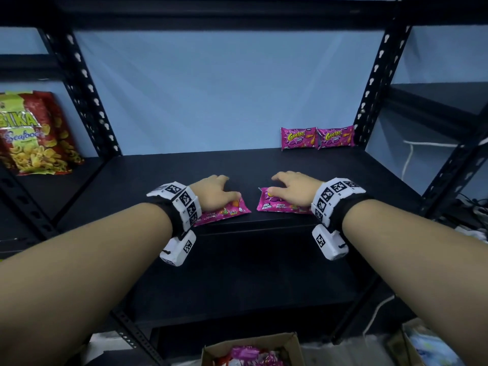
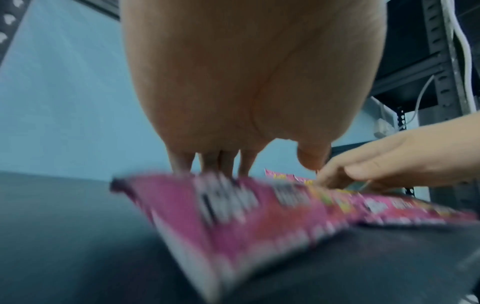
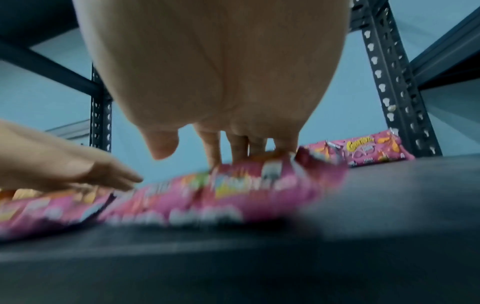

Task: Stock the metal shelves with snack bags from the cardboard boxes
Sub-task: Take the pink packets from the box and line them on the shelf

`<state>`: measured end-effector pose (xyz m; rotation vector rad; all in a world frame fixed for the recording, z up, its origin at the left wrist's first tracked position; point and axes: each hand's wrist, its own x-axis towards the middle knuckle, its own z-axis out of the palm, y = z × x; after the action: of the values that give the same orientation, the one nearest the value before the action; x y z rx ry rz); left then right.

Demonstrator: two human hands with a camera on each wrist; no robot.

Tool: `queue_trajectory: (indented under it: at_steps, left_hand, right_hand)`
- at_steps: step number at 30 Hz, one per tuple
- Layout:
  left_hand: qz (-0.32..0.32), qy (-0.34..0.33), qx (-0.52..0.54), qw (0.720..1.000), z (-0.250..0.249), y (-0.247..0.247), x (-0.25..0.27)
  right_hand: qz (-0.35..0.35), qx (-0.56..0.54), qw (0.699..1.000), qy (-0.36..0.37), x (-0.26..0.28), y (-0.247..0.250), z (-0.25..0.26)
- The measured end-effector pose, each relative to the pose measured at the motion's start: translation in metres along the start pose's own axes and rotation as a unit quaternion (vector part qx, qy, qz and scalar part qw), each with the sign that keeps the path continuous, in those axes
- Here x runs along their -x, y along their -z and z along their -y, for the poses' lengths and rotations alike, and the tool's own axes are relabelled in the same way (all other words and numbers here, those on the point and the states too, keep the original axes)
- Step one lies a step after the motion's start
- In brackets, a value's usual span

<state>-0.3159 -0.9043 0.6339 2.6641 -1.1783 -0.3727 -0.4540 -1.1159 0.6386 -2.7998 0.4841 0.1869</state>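
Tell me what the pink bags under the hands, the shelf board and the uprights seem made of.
Pink bags: glossy printed plastic film, probably; crimped ends, sheen. Shelf board: matte black, smooth; laminate or painted metal, unclear. Uprights: black painted metal, judging by the punched keyhole slots.

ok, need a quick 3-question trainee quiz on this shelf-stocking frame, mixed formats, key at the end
1. Multiple choice: how many pink snack bags stand upright at the back right of the black shelf? A) none B) two C) four
2. True or false: the left hand and the right hand rest on the same pink bag.
3. Short answer: what sits on the floor below the shelves, at the bottom of the head view, and what shows inside it?

Key
1. B
2. False: the left hand rests on the left pink bag, the right hand on the right pink bag, both flat near the shelf's front edge.
3. An open cardboard box holding more pink bags.
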Motion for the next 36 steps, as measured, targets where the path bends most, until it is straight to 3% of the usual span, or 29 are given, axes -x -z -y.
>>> queue_trajectory:
  at_steps: [5, 14, 17, 23, 31, 36]
  left_hand:
    - [0.081, 0.006, -0.097, 0.992, 0.013, 0.03, 0.001]
    - [0.169, 0.006, -0.091, 0.981, 0.001, 0.041, -0.012]
    - [0.148, -0.006, -0.089, 0.985, 0.003, 0.052, -0.027]
    - [0.041, -0.025, -0.109, 0.993, 0.0, 0.077, -0.078]
    - [0.005, 0.0, -0.197, 0.98, 0.006, 0.084, -0.173]
    - [-0.04, 0.0, -0.193, 0.98, 0.025, 0.092, -0.214]
  right_hand:
    - [0.045, 0.055, 0.997, -0.008, 0.006, 0.029, -0.004]
    - [0.068, 0.045, 0.997, 0.016, -0.011, 0.031, -0.01]
    - [0.056, 0.03, 0.998, 0.021, -0.022, 0.041, -0.014]
    - [0.011, 0.053, 0.998, 0.038, -0.068, 0.071, -0.028]
    - [-0.051, 0.069, 0.995, 0.056, -0.166, 0.097, -0.035]
    - [-0.058, 0.076, 0.993, 0.065, -0.215, 0.103, -0.037]
